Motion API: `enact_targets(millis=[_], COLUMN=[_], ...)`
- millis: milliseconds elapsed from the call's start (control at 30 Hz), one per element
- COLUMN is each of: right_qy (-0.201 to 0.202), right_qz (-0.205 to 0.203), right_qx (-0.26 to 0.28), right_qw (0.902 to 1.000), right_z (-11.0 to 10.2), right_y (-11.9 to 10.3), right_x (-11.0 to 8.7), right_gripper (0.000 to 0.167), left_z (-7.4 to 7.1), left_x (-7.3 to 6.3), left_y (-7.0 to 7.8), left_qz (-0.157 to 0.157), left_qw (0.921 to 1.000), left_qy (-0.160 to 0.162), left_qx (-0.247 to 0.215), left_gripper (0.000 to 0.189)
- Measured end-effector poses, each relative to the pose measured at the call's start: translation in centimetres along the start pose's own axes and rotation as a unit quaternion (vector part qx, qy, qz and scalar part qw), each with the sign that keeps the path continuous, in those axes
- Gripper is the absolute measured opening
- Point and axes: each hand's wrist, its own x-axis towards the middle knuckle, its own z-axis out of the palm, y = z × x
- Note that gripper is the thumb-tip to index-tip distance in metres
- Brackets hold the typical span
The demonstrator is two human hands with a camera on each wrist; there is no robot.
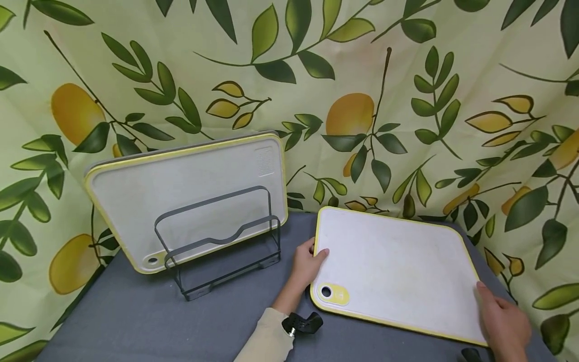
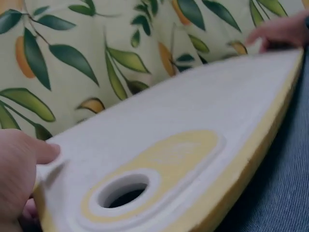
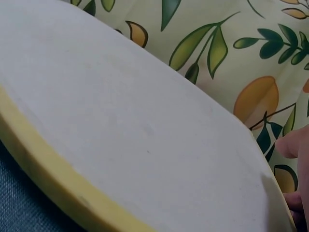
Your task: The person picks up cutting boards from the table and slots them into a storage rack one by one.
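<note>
A white cutting board (image 1: 398,271) with a yellow rim and a holed yellow corner (image 2: 174,154) lies broad face up over the grey table. My left hand (image 1: 307,264) grips its left edge, thumb on the upper face and fingers going beneath. At the opposite edge my right hand (image 1: 504,322) holds the board; in the right wrist view the thumb (image 3: 289,144) stands off the face and the fingers are partly hidden by the rim. A similar board (image 1: 181,196) leans in a dark wire rack (image 1: 217,246) on the left.
Grey cloth covers the table (image 1: 135,317). A curtain (image 1: 289,90) printed with leaves and fruit hangs behind and along both sides. A black strap (image 1: 302,324) circles my left wrist.
</note>
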Motion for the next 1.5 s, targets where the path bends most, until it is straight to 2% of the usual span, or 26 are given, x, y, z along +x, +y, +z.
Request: enact_targets(millis=[67, 167, 267, 400, 600, 733, 833, 1067, 1267, 1333, 1500], right_qy=[0.001, 0.002, -0.004, -0.029, -0.040, -0.042, -0.040, -0.038, -0.018, -0.015, -0.014], right_qz=[0.000, 0.001, 0.009, 0.029, 0.048, 0.047, 0.047, 0.061, 0.080, 0.078, 0.065], right_qx=[0.016, 0.040, 0.072, 0.121, 0.152, 0.165, 0.186, 0.208, 0.265, 0.275, 0.276], right_qw=[0.9999, 0.9992, 0.9974, 0.9918, 0.9864, 0.9843, 0.9807, 0.9754, 0.9608, 0.9582, 0.9588], right_z=[-0.3, -0.9, -1.2, -1.0, -0.7, -0.9, -1.0, -1.7, -1.7, -1.7, -1.8], right_y=[-0.3, -0.8, -1.1, -1.2, -1.5, -2.2, -2.6, -2.7, -3.0, -3.2, -3.5], right_x=[0.0, 0.3, 0.4, -0.1, -0.5, -0.5, -0.4, -1.1, -1.8, -1.9, -1.9], right_gripper=[0.091, 0.077, 0.074, 0.092, 0.093, 0.069, 0.059, 0.078, 0.043, 0.041, 0.040], left_z=[-0.4, -1.0, -1.3, -1.6, -2.7, -3.6, -4.0, -4.2, -4.7, -4.9, -5.3], left_x=[-0.1, -0.3, -0.3, -0.4, -0.4, -0.3, -0.4, -0.5, -0.9, -0.9, -1.3], left_y=[0.5, 1.2, 1.7, 2.0, 2.5, 3.2, 3.8, 5.4, 6.6, 6.9, 7.6], left_qz=[-0.002, -0.006, -0.010, -0.009, -0.014, -0.018, -0.024, -0.015, -0.005, -0.003, -0.003], left_qw=[0.9999, 0.9997, 0.9996, 0.9998, 0.9994, 0.9994, 0.9994, 0.9993, 0.9992, 0.9992, 0.9990], left_qy=[-0.007, -0.020, -0.024, -0.020, -0.029, -0.020, -0.017, -0.034, -0.037, -0.036, -0.031], left_qx=[-0.008, -0.009, -0.005, 0.002, 0.014, 0.022, 0.020, 0.003, 0.014, 0.019, 0.033], left_gripper=[0.035, 0.037, 0.039, 0.038, 0.038, 0.040, 0.041, 0.047, 0.049, 0.047, 0.046])
